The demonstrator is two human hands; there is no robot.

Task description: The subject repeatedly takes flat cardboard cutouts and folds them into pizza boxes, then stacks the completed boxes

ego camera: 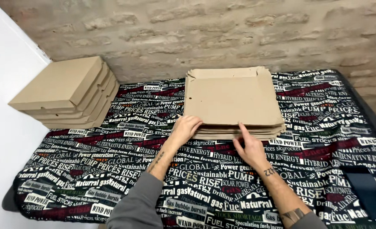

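Both hands are on the near edge of the stack of flat cardboard blanks (232, 99): my left hand (184, 129) has its fingers curled over the near-left corner of the stack, closed loosely on the top sheets, while my right hand (250, 147) lies mostly open, index finger stretched out and pressing at the near edge just right of middle. It reads as thumbing the edge to separate one sheet, the left pinning the corner so the pile doesn't slide; I can't tell how many sheets the left fingers actually have. The stack sits at the far-middle of the tabletop (90, 169), square to me and within easy reach, its sheets fanned slightly at the near edge, which is likely why the fingers work there and not at the far side. The top blank shows die-cut notches along its far and left edges, and small holes. The tabletop is covered by a dark cloth printed all over with white and red lettering; soft cover, so the blanks stay put. At the far left a pile of folded, closed cardboard boxes (65, 93) is stacked a bit skewed, partly overhanging the cloth toward the white wall (5, 85), well apart from the flat stack, so finished and unfolded stock stay separate. A brick wall (239, 34) runs behind. A dark flat object (368, 193) lies at the near right; kind unclear.
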